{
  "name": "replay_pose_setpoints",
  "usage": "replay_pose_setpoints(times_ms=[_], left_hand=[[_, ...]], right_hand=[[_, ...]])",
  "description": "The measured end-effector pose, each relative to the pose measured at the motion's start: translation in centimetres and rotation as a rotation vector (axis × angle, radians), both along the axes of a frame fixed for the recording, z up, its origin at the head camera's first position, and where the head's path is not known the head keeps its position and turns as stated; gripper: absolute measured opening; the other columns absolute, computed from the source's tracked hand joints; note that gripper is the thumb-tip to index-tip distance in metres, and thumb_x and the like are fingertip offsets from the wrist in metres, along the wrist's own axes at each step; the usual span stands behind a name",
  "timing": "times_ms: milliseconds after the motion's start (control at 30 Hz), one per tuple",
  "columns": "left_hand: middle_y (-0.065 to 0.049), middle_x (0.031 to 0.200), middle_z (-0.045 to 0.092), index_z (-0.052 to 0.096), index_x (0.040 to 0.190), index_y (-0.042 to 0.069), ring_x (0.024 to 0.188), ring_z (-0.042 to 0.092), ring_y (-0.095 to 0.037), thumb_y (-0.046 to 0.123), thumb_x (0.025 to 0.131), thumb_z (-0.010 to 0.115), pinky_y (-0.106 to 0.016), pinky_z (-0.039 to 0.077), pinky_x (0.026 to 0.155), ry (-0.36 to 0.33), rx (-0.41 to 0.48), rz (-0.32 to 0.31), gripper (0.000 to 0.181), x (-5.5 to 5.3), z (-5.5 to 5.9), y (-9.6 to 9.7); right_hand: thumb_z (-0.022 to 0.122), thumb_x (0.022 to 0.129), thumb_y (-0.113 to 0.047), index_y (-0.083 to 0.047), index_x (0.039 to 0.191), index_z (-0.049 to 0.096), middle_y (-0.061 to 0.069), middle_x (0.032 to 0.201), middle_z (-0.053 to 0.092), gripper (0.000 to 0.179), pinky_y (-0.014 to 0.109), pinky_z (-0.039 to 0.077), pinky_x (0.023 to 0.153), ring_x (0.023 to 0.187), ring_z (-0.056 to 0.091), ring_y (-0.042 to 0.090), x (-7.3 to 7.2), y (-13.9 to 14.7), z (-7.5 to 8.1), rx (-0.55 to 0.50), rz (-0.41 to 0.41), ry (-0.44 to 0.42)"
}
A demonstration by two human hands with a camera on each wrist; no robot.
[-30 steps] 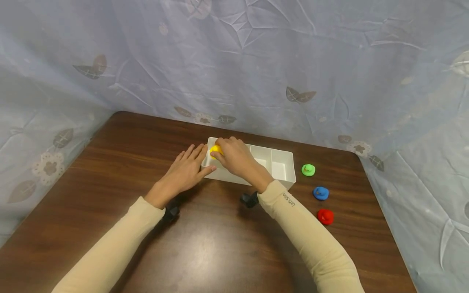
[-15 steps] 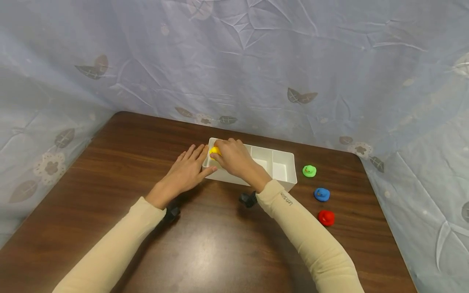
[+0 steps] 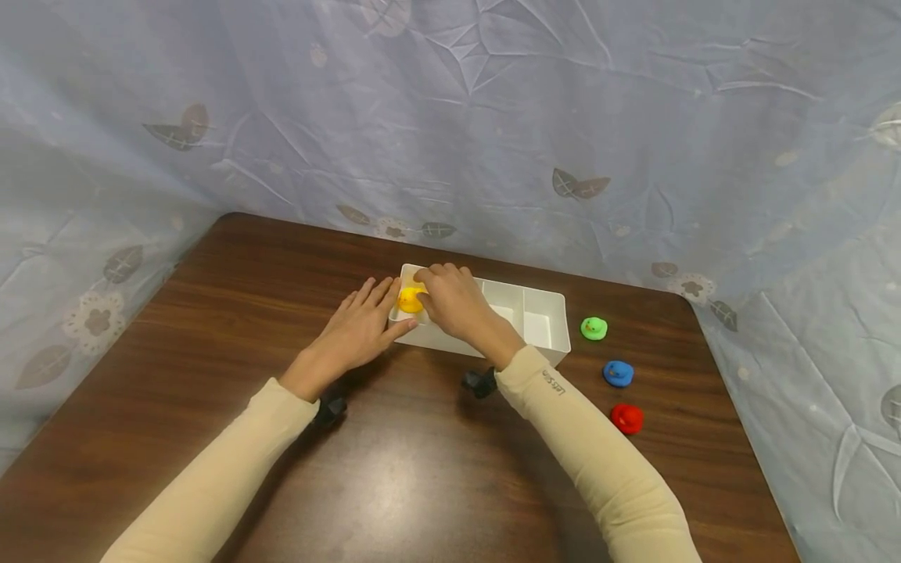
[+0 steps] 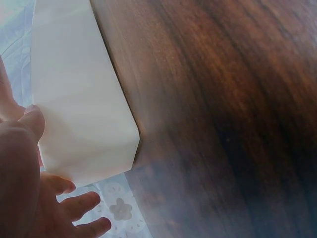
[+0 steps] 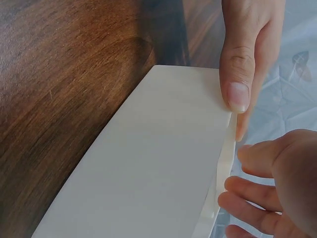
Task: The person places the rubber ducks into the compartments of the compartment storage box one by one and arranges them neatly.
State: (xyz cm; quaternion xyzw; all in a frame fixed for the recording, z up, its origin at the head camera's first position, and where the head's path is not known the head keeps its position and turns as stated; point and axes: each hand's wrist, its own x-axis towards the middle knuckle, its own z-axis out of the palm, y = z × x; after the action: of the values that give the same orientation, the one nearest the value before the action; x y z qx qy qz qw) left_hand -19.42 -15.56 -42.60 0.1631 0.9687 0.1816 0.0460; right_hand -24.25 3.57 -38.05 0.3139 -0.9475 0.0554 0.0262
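Note:
A yellow rubber duck [image 3: 411, 299] lies in the leftmost compartment of a white divided tray [image 3: 543, 348]. My right hand [image 3: 454, 301] hovers over that end, its thumb close beside the duck. In the right wrist view, the fingers of the right hand [image 5: 277, 188] are loosely bent and apart, with no duck visible between them. My left hand [image 3: 355, 328] touches the tray's left end, fingers fairly straight and spread, thumb at the front rim. The left wrist view shows the left hand [image 4: 29, 183] at the tray's corner [image 4: 84, 109]; the duck is hidden there.
Right of the tray, a green duck [image 3: 594, 328], a blue duck [image 3: 619, 374] and a red duck [image 3: 626, 418] stand in a line on the brown wooden table [image 3: 394, 469]. A patterned grey-blue curtain [image 3: 450, 141] hangs behind the table and along its sides.
The right hand's fingers have parted from the yellow duck, which now sits lower in the leftmost compartment and shows more. My left hand stays at the tray's end.

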Motion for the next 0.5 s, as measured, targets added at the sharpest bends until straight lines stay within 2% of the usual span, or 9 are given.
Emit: replay_pose_setpoints(times_ms=[267,500], left_hand=[[-0.019,0.179,0.018,0.012,0.172,0.008,0.166,0.014,-0.047,0.065,0.11,0.039,-0.069,0.022,0.131,-0.011,0.002,-0.003,0.089,0.1,0.1,-0.2],[-0.019,0.179,0.019,0.013,0.172,0.008,0.166,0.015,-0.048,0.067,0.11,0.036,-0.069,0.023,0.13,-0.003,-0.004,-0.014,0.089,0.0,0.1,-0.1]], right_hand=[[0.071,0.104,-0.022,-0.009,0.132,0.072,0.009,0.128,0.076,0.031,0.048,0.055,0.097,0.115,0.07,0.032,-0.1,-0.7,0.0,0.002,0.011,0.002],[0.072,0.104,-0.023,-0.009,0.127,0.075,0.008,0.124,0.078,0.027,0.05,0.053,0.098,0.11,0.072,0.031,-0.4,-1.8,-0.8,0.025,0.015,0.025]])
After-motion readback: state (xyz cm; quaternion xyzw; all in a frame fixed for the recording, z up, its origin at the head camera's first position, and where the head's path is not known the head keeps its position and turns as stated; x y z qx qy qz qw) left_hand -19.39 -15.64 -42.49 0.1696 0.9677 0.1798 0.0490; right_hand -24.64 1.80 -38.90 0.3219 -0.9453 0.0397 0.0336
